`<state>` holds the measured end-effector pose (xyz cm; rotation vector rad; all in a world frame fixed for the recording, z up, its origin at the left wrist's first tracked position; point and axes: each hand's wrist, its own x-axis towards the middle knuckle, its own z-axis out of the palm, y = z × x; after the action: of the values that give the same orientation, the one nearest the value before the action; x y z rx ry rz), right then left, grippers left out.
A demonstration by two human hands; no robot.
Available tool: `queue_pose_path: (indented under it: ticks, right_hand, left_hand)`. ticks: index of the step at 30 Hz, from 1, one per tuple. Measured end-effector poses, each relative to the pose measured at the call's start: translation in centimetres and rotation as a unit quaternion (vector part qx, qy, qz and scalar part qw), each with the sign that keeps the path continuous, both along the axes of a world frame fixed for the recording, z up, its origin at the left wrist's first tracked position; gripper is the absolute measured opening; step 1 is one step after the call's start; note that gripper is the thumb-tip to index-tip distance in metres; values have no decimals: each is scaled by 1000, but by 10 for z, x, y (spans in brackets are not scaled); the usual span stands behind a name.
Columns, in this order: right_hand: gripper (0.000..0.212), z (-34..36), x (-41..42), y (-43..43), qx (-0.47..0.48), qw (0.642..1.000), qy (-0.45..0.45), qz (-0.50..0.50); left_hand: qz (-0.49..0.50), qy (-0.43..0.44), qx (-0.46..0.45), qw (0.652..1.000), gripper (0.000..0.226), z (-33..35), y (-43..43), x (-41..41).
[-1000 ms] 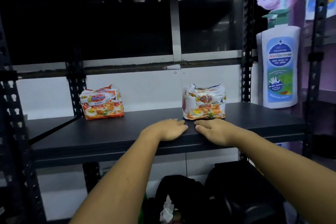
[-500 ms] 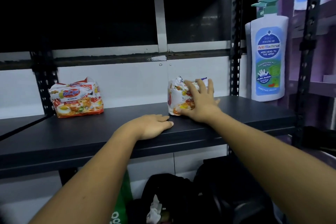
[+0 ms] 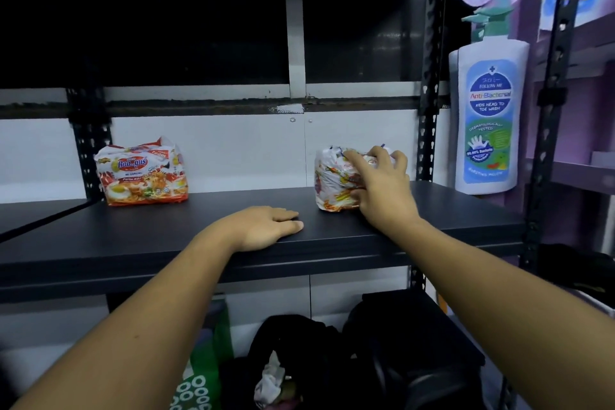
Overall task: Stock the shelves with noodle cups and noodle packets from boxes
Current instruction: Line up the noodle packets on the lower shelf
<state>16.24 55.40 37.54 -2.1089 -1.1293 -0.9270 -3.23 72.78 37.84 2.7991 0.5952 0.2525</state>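
Right hand (image 3: 382, 190) is on the white noodle packet (image 3: 332, 180), fingers curled over its top edge and thumb down the near side, so it's properly gripping it. That packet stands upright on the dark shelf (image 3: 199, 236), right of the shelf's middle and a bit back from the front lip. Left hand (image 3: 266, 226) is just lying palm-down on the same shelf near the front edge, fingers loose and flat, holding nothing. It's close to the packet but not touching it.

Head view is the only one, so here's everything else, all placed off that shelf. Toward its left end, near the back, there's an orange noodle packet (image 3: 143, 173) standing on its own, front facing out, well apart from both hands. Nothing sits between the two packets, just bare shelf board.

At the right end there's a big white pump bottle (image 3: 489, 116) with a blue label reading "Anti-Bacterial". I can't tell if it stands on the shelf or hangs off the purple rack next door. A black slotted post (image 3: 427, 130) rises at the back right corner, between the white packet and the bottle, and another post (image 3: 90, 143) stands behind the orange packet.

Behind the shelf is a white wall panel (image 3: 233, 150), with dark glass above it. Under the shelf it's dim: black bags (image 3: 399, 343), a green bag (image 3: 206, 369) and something white and crumpled (image 3: 269, 379) in among them.
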Motion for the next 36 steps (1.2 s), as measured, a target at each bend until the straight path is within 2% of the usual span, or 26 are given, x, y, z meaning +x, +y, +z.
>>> queue_pose_path:
  ticks: [2, 5, 10, 15, 22, 32, 36]
  right_hand:
    - [73, 1, 15, -16, -2, 1000, 9, -24]
    - [72, 3, 33, -30, -54, 996, 39, -64]
    - [85, -7, 39, -32, -65, 992, 110, 2]
    - [79, -10, 42, -31, -66, 992, 106, 0]
    - [72, -8, 53, -28, -46, 995, 84, -8]
    - [73, 7, 145, -36, -101, 988, 64, -97]
    - [75, 11, 174, -23, -123, 984, 83, -96]
  left_hand:
    - [4, -3, -2, 1000, 58, 0, -1, 0]
    - [10, -5, 4, 1000, 56, -2, -2, 1]
    - [14, 9, 17, 1000, 55, -2, -4, 2]
    - [18, 65, 38, 997, 63, 1, -16, 15]
    - [-41, 111, 53, 992, 72, 2, -71, 87]
    - [-48, 131, 67, 988, 82, 4, -71, 151]
    - [-59, 132, 75, 987, 87, 3, -66, 161]
